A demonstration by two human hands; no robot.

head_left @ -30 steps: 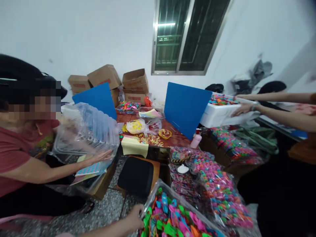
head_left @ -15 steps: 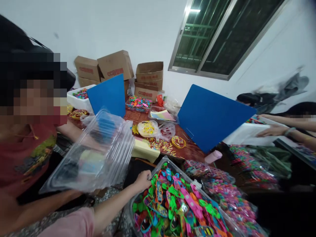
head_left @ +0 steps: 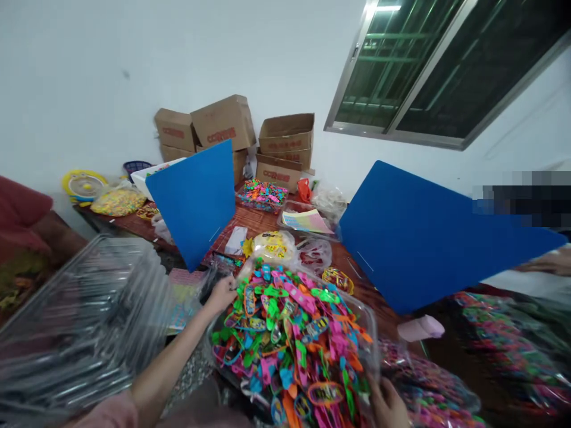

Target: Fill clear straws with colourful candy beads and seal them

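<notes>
A clear plastic tray [head_left: 373, 333] heaped with small pink, green, orange and blue plastic toys [head_left: 289, 327] is held in front of me, partly over the table's near edge. My left hand [head_left: 223, 293] grips its left rim, fingers curled round the edge. At its lower right side, my right hand [head_left: 389, 405] has its fingers against the wall of the tray, partly cut off by the frame's bottom. Past the tray, a bag of yellow pieces [head_left: 273, 246] and a yellow basket [head_left: 338, 280] lie on the brown table [head_left: 250, 219].
Two blue boards [head_left: 196, 199] stand upright on the table. A stack of clear trays [head_left: 84, 321] is at the left, beside a person in red [head_left: 22, 217]. Cardboard boxes [head_left: 223, 125] sit behind. Bagged toys [head_left: 437, 380] and a pink cup [head_left: 420, 328] are right.
The filled tray has moved forward and left toward the table, with my left hand on it. My right hand has come into view. The clear tray stack has moved lower left, and the view has turned.
</notes>
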